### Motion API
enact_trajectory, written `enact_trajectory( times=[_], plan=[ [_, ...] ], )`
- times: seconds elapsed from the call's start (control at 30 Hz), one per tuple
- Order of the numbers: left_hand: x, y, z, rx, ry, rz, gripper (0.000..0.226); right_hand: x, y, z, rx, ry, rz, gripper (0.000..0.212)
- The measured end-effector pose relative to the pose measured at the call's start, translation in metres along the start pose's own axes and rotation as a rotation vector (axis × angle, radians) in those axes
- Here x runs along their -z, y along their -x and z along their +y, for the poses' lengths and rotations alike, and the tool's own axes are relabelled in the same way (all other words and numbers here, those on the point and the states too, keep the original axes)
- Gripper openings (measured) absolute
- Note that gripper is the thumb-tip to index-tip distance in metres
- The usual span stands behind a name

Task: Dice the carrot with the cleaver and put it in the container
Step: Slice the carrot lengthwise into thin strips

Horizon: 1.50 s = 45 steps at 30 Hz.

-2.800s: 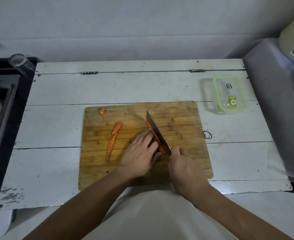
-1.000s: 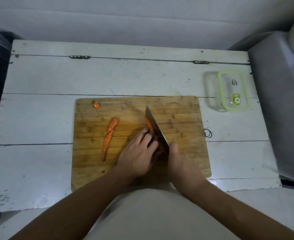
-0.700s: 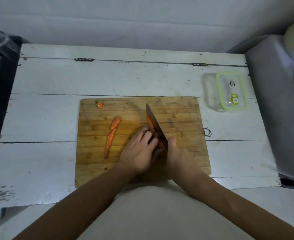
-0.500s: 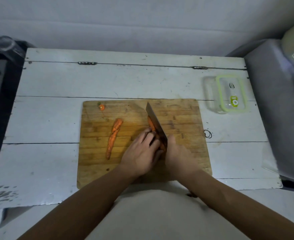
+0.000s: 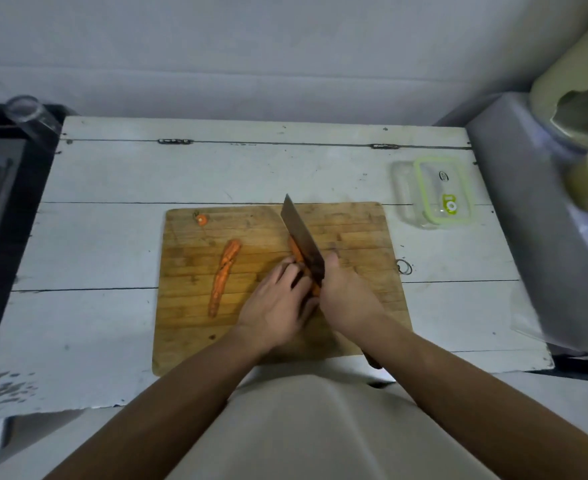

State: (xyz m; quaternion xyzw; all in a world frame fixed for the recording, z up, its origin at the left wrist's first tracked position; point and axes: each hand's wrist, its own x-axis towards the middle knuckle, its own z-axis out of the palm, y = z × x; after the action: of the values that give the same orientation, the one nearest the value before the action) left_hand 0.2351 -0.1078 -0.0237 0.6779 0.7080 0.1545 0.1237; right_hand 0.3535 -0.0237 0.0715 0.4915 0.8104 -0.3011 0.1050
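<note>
Lengthwise cut through an orange carrot piece (image 5: 295,251) on the bamboo cutting board (image 5: 354,237). The broad steel cleaver (image 5: 303,240) should have run straight along the piece, clear of the guiding fingertips. The right hand (image 5: 349,299) gripped the cleaver's handle; the left hand (image 5: 278,303), fingers curled, pinned the piece. A second carrot half (image 5: 225,275) lay left; the clear green-rimmed container (image 5: 441,192) stood far right, lidded.

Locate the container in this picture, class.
In the head view the container sits on the white table, off the cutting board's far right corner, beside the grey appliance.
</note>
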Motion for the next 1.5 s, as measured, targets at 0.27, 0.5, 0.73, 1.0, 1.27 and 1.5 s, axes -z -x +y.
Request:
enact_trajectory(
  times=[0.27,0.5,0.73,1.0,1.27,1.5],
  plan=[
    [-0.005,-0.002,0.002,0.006,-0.064,0.046,0.034,0.005,0.013,0.027,-0.053,-0.054,0.029,0.020],
    [-0.002,-0.002,0.008,0.064,-0.033,0.020,0.040,0.008,0.027,0.036,-0.037,0.059,0.034,0.033],
    [0.000,-0.004,0.017,0.121,-0.010,0.034,0.038,-0.016,0.062,0.043,-0.042,0.205,0.008,0.035],
    [-0.001,-0.003,0.021,0.135,-0.016,0.031,0.046,-0.018,0.034,0.030,0.015,0.103,0.046,0.027],
    [-0.008,-0.004,0.025,0.138,-0.057,0.092,0.033,-0.012,0.030,0.058,-0.033,0.038,0.032,0.023],
    [0.008,-0.005,0.031,0.144,-0.085,0.029,0.038,0.021,0.014,0.097,-0.039,-0.067,0.060,0.036]
  ],
)
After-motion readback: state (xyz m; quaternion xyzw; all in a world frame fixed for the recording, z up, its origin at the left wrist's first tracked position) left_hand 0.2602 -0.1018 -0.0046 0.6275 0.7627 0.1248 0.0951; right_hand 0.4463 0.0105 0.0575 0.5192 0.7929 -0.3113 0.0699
